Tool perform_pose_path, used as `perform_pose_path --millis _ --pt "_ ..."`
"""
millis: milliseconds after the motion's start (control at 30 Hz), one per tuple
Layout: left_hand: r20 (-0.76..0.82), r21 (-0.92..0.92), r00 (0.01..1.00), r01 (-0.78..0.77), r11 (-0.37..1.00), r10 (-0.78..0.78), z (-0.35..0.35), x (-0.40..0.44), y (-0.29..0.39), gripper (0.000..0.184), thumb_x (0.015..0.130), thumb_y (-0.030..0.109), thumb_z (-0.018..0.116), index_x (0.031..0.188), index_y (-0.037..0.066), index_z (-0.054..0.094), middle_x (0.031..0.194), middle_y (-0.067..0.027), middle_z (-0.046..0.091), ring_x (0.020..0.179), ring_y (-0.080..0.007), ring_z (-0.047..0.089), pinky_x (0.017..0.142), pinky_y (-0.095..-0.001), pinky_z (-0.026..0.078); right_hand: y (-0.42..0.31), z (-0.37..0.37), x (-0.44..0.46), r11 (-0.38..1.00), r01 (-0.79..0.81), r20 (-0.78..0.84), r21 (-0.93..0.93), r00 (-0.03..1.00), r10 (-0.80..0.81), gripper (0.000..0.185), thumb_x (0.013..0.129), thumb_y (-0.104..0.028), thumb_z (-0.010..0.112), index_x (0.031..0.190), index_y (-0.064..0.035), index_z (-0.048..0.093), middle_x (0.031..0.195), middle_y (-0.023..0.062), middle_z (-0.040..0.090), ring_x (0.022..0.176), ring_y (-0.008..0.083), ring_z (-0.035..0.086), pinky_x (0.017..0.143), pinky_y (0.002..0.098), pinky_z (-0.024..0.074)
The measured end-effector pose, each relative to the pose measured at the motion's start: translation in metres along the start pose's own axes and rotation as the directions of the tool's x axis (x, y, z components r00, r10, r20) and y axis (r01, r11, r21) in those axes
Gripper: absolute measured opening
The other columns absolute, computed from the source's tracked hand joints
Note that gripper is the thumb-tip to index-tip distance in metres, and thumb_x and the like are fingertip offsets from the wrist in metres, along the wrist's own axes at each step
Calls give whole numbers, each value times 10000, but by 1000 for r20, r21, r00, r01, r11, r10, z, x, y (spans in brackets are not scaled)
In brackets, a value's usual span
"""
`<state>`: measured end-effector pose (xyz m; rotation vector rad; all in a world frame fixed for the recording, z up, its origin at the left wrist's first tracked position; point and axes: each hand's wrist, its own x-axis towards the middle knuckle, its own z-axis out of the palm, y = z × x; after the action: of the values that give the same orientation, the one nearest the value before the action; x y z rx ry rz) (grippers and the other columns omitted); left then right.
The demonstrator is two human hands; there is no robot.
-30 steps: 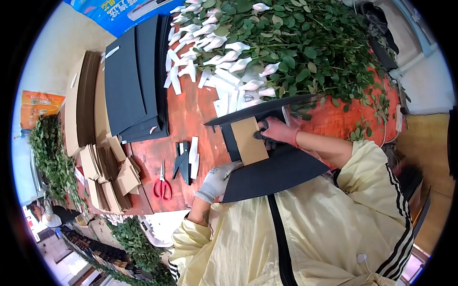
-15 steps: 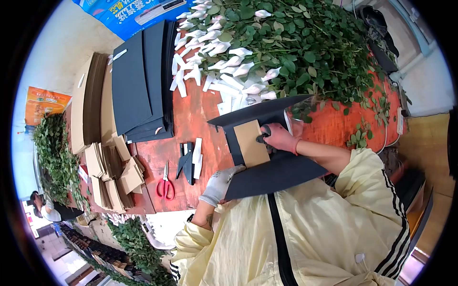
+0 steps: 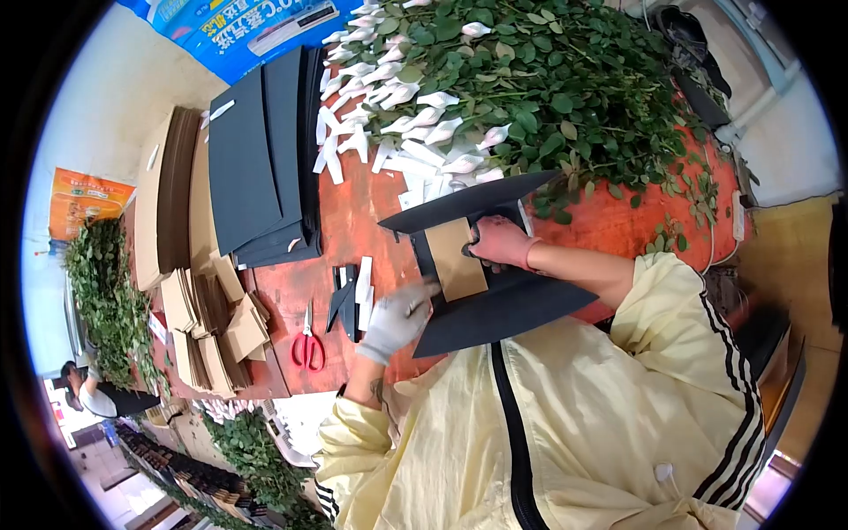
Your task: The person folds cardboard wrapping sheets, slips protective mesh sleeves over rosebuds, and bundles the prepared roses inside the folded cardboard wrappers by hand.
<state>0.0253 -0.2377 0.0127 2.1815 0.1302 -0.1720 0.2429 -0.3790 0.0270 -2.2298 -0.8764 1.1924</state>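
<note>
A folded black sheet (image 3: 508, 311) lies in front of my body with its two flaps raised, and a tan cardboard piece (image 3: 457, 259) rests inside it. My right hand (image 3: 500, 243), in a pink and dark glove, is closed on the cardboard's right edge. In a pale grey glove, my left hand (image 3: 397, 320) is at the sheet's left edge, its fingers partly blurred. Left of that hand are a black stapler (image 3: 344, 299), a white strip (image 3: 365, 293) and red-handled scissors (image 3: 307, 346).
Rose stems with leaves (image 3: 565, 97) and white-wrapped heads (image 3: 424, 119) cover the table's back. Black sheets (image 3: 256, 159), tall cardboard (image 3: 163, 194) and small cardboard pieces (image 3: 208, 331) stand at the left. A person (image 3: 88, 393) is at the far left.
My left hand has shifted up and left, coming away from the sheet's lower flap. My right hand keeps its hold on the cardboard and has moved slightly left with it.
</note>
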Motion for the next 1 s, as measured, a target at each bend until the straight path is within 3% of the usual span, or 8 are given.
perform_pose_path --millis 67,200,333,433,567,833,967,1000 --pt "-151 169 977 -122 978 149 -8 19 8 431 799 250 584 1213 136 543 1297 -143 494 1051 -293 579 879 -376 465 1 -1 6 963 41 -1 -267 999 -42 373 766 -296 575 817 71 626 706 181 651 637 283 660 720 356 520" --pt "52 443 994 65 894 -98 -8 44 21 464 767 259 633 1217 210 530 1440 -112 295 1017 -289 592 809 -406 490 -24 -36 -31 721 308 102 -620 943 -316 387 763 -329 580 971 -5 616 884 157 660 893 274 636 819 365 489" --pt "84 455 994 18 890 -63 -9 46 16 468 766 267 627 1223 244 526 1449 -105 282 1050 -278 581 829 -402 491 -70 -85 -107 907 422 615 -6 717 -329 571 781 -419 582 1230 -74 509 1213 178 519 1128 302 510 971 369 379" --pt "200 519 961 62 852 -192 -21 54 30 451 776 303 597 1217 218 556 1449 -129 269 1094 -299 556 867 -411 474 -39 -49 -135 424 460 321 -780 876 -360 619 761 -441 586 1182 -3 472 1018 156 592 943 243 581 817 378 451" --pt "250 621 935 44 782 -252 -23 68 38 438 801 386 555 1208 224 561 1366 -183 359 1063 -287 578 844 -411 478 -22 -13 -136 116 441 322 -890 788 -524 284 767 -266 545 932 -35 538 693 22 520 649 187 535 568 353 410" --pt "302 701 913 -18 713 -274 -12 78 41 475 833 455 496 1170 129 570 1295 -202 454 1051 -302 584 823 -439 478 -49 -30 -150 254 530 400 -809 814 -422 372 754 -357 583 1006 -83 576 817 26 545 807 190 568 680 328 447" --pt "274 637 935 0 771 -226 -17 76 35 456 840 450 484 1178 152 556 1253 -184 500 983 -294 613 775 -432 496 -114 -125 -106 456 482 -223 -749 464 -857 266 707 -263 652 917 -112 591 897 46 571 894 240 556 807 373 448" --pt "240 641 949 5 767 -206 -18 73 38 392 844 429 490 1134 185 589 1225 -157 523 987 -272 614 778 -415 502 -118 -151 -67 605 473 -252 -640 616 -747 245 709 -204 633 933 -112 597 872 52 579 864 258 572 765 384 464"
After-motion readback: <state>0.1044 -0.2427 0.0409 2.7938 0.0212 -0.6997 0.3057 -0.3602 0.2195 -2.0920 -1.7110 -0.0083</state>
